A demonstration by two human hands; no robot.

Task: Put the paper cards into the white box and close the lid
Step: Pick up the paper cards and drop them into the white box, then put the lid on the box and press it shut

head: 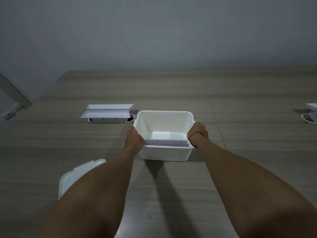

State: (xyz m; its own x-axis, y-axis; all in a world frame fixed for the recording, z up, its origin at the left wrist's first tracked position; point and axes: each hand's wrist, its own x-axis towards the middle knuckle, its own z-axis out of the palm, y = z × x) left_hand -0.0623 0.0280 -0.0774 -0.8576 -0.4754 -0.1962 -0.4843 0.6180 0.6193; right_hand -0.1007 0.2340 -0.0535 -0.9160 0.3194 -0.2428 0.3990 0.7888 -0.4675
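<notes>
The white box (164,153) stands open on the wooden table, straight ahead of me. A stack of pale lilac paper cards (166,143) lies flat across the box's near rim. My left hand (134,137) is closed on the stack's left end and my right hand (198,133) on its right end, at the box's side walls. A red string circles my right wrist. The white lid (77,176) with its clip tabs lies on the table at the near left, partly hidden under my left forearm.
A desk power socket unit (108,114) with two raised white flaps sits behind and to the left of the box. Another socket unit (311,115) shows at the right edge. A table seam (214,114) runs past the box on the right.
</notes>
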